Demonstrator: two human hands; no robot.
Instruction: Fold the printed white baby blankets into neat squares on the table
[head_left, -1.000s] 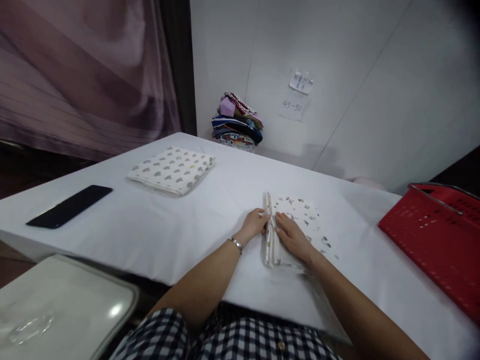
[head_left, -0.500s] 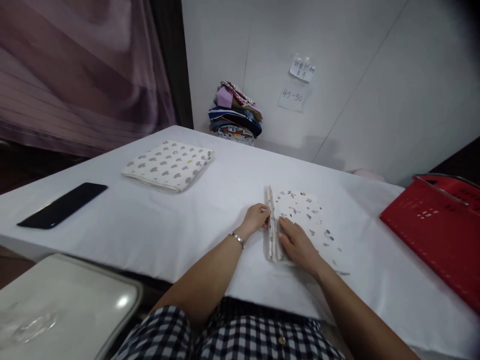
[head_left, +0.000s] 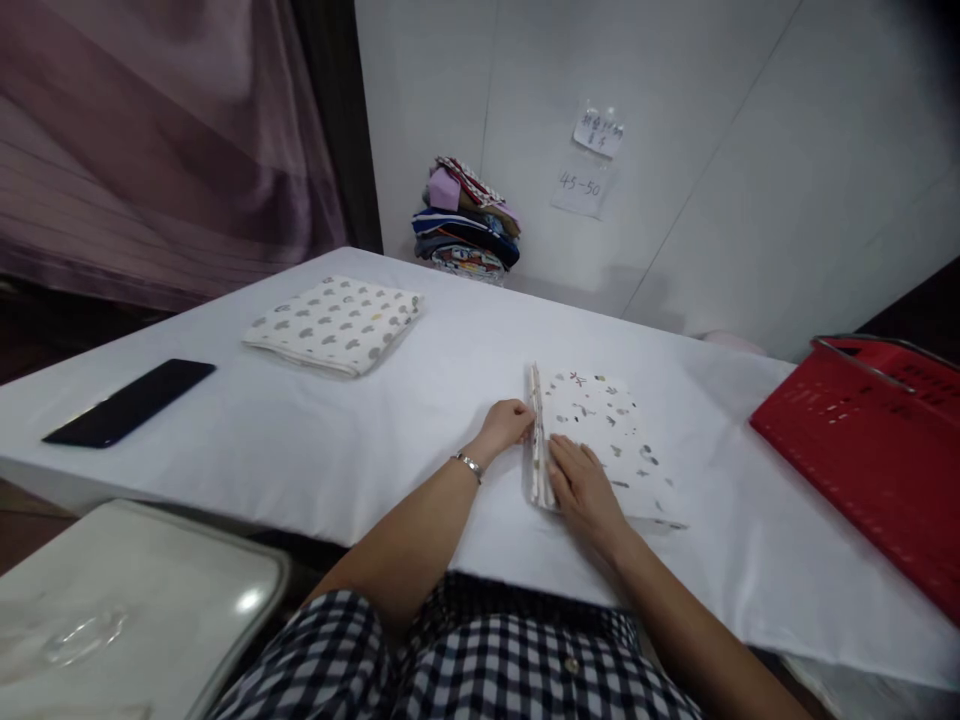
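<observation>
A folded white cloth with small coloured prints (head_left: 607, 420) lies on the white table (head_left: 420, 420) in front of me. My left hand (head_left: 506, 422) curls against the cloth's left folded edge, fingers pressed to the stacked layers. My right hand (head_left: 581, 485) lies flat on the near left part of the cloth, fingers stretched out and pressing down. A silver bracelet (head_left: 470, 463) sits on my left wrist.
A second folded cloth with grey prints (head_left: 334, 322) lies at the far left. A black phone (head_left: 129, 402) rests near the left edge. A red basket (head_left: 870, 440) stands at the right. Folded clothes (head_left: 465, 222) are stacked by the wall. A white chair seat (head_left: 127, 610) is lower left.
My right hand has slid toward me along the cloth's left edge. The left hand stays at the folded edge. The camera view has shifted slightly.
</observation>
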